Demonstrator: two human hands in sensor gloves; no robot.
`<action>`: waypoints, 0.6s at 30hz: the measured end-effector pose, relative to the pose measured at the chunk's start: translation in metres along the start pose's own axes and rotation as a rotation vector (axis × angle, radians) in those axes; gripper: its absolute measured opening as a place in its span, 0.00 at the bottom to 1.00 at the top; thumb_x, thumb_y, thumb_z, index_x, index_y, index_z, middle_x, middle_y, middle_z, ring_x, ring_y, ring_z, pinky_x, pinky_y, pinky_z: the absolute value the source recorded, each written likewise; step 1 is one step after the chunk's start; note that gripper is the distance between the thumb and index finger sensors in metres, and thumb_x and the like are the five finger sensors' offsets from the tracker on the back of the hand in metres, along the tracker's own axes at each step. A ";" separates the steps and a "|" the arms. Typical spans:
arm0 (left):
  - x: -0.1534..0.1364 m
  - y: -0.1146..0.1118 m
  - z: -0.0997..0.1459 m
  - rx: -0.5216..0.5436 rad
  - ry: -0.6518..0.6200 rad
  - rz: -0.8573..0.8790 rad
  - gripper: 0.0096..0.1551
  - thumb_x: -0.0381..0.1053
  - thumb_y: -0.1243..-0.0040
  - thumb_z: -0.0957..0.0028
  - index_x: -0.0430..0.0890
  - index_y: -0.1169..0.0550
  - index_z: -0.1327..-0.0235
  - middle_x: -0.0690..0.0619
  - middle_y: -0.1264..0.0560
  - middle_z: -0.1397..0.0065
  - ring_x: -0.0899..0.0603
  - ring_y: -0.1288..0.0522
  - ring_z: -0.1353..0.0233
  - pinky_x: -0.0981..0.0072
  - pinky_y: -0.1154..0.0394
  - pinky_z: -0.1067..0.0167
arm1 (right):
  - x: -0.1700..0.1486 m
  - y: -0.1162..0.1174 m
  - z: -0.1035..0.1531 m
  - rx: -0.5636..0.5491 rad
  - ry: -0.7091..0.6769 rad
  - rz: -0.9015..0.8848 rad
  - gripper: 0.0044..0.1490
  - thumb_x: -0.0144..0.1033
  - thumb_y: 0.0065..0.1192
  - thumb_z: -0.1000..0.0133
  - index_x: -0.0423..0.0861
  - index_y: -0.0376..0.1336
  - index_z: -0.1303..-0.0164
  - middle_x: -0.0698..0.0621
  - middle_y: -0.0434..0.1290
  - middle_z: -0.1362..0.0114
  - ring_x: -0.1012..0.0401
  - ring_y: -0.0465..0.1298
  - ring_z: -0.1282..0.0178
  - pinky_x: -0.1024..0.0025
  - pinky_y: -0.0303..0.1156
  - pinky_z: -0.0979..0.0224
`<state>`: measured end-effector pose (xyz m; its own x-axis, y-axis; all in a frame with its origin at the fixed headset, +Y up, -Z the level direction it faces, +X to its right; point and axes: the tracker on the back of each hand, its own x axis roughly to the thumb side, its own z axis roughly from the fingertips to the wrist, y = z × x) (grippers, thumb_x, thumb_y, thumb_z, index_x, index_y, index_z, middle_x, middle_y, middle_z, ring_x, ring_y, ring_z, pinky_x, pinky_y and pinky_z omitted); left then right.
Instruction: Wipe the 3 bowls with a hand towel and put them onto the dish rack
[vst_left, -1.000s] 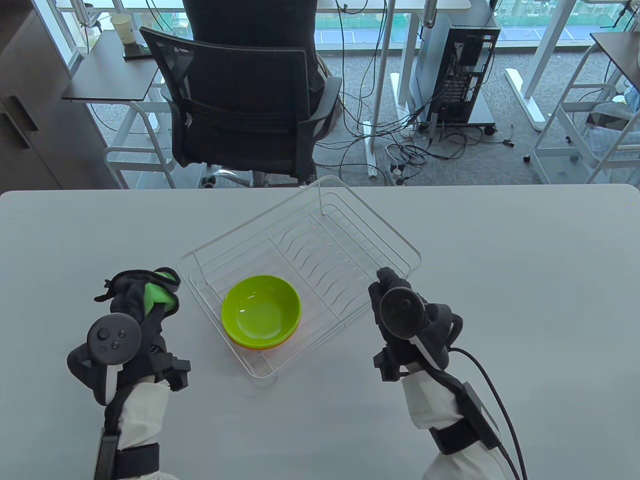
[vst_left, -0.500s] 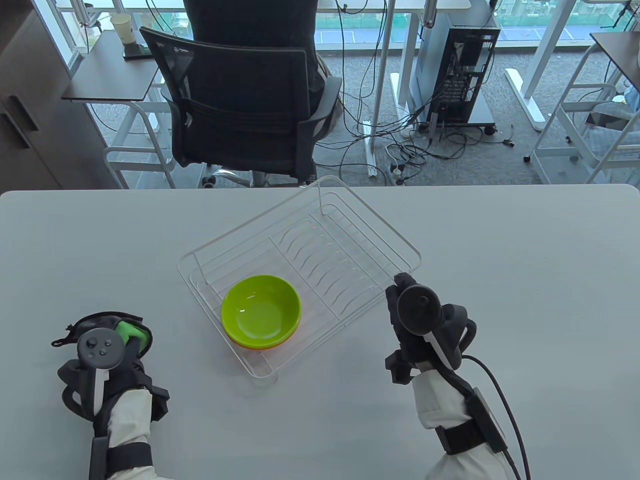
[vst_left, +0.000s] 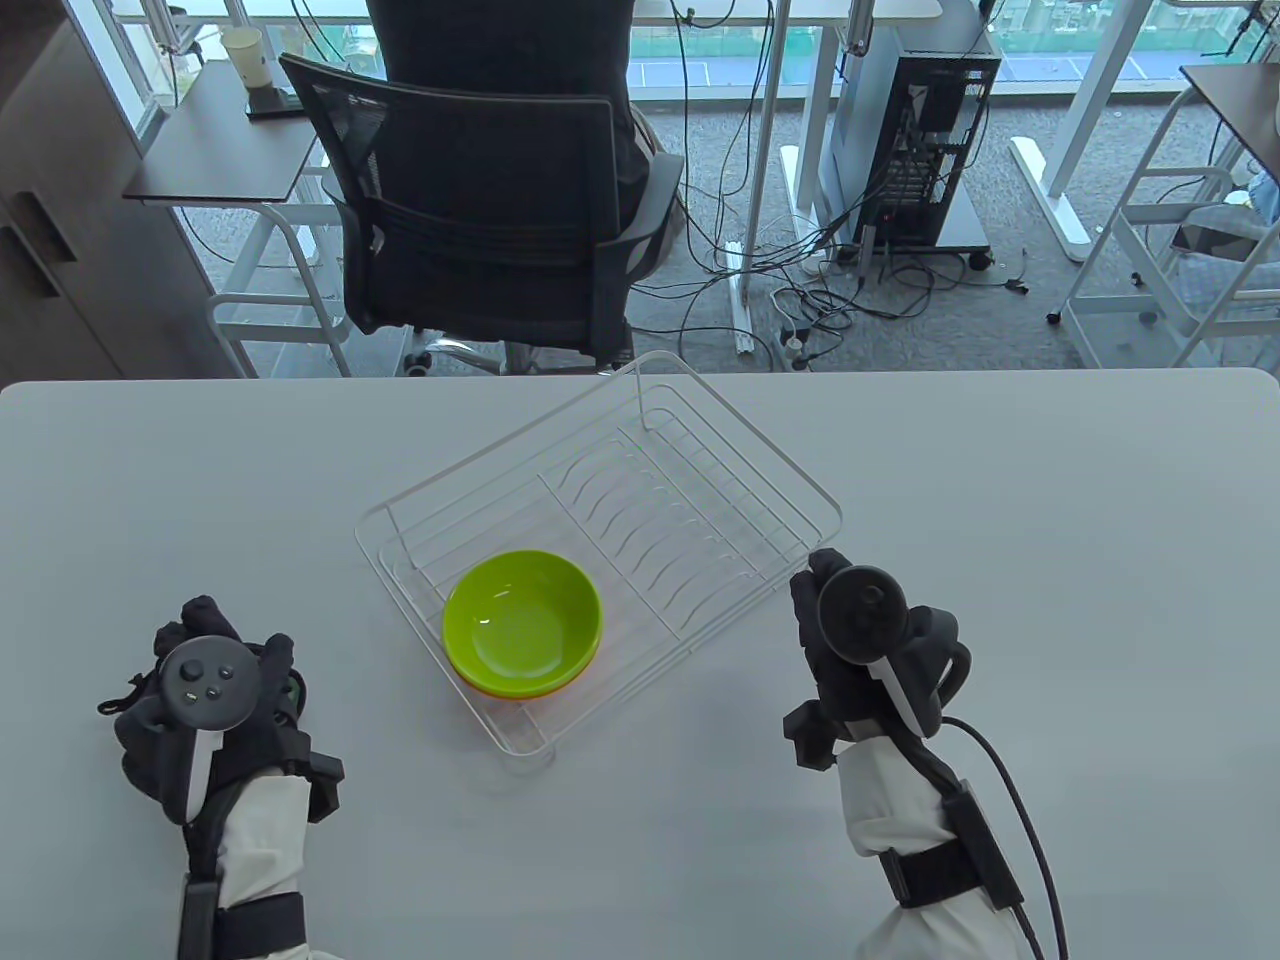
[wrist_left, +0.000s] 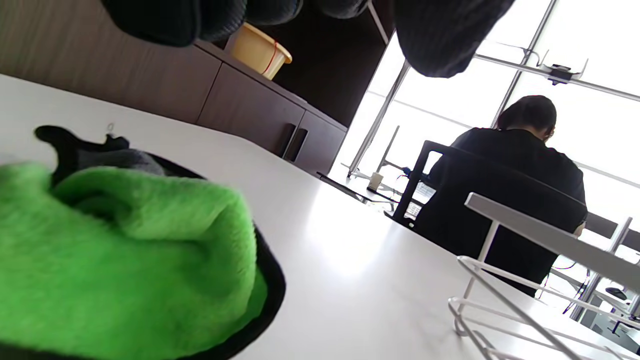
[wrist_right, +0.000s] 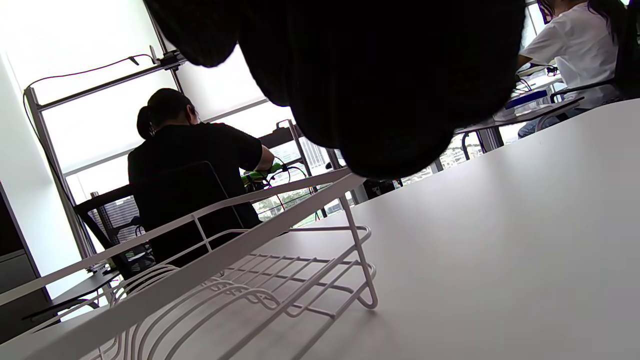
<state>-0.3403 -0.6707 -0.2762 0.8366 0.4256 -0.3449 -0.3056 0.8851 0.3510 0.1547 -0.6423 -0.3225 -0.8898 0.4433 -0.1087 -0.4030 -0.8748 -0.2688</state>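
Green towel (wrist_left: 120, 260) now released, tabled.

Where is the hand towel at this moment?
The hand towel lies on the table under the left hand, to the left of the dish rack. The left wrist view shows it best; the table view mostly hides it.

Resting low at the near left, palm down, left hand (vst_left: 205, 690) with gloved fingers (wrist_left: 440, 35) spreading loosely, gripping nothing. Hovering at the near right, right hand (vst_left: 850, 640) turned edge-on, fingers (vst_left: 808, 590) pointing forward, lightly curled. Both white-sleeved forearms reaching in from the near edge.
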 end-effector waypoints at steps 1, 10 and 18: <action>0.006 0.003 0.002 0.019 -0.026 0.004 0.47 0.50 0.40 0.41 0.32 0.45 0.17 0.18 0.47 0.20 0.14 0.41 0.25 0.24 0.36 0.36 | 0.000 0.000 0.000 0.000 -0.001 -0.001 0.31 0.43 0.63 0.45 0.39 0.70 0.36 0.39 0.79 0.45 0.50 0.86 0.56 0.59 0.82 0.54; 0.058 0.001 0.022 0.016 -0.343 0.006 0.42 0.54 0.45 0.39 0.37 0.42 0.16 0.23 0.43 0.18 0.16 0.39 0.24 0.28 0.33 0.35 | 0.003 0.000 0.008 -0.059 -0.054 0.082 0.33 0.44 0.62 0.45 0.41 0.67 0.32 0.39 0.76 0.37 0.45 0.82 0.43 0.52 0.79 0.43; 0.085 -0.024 0.036 -0.115 -0.537 -0.181 0.45 0.60 0.48 0.40 0.45 0.46 0.13 0.28 0.49 0.13 0.19 0.51 0.17 0.23 0.41 0.31 | 0.004 0.009 0.017 -0.129 -0.158 0.263 0.41 0.50 0.56 0.44 0.45 0.56 0.21 0.40 0.61 0.21 0.41 0.63 0.20 0.45 0.60 0.23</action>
<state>-0.2455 -0.6623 -0.2826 0.9845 0.1366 0.1097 -0.1581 0.9624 0.2207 0.1442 -0.6516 -0.3092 -0.9860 0.1611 -0.0435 -0.1337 -0.9189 -0.3710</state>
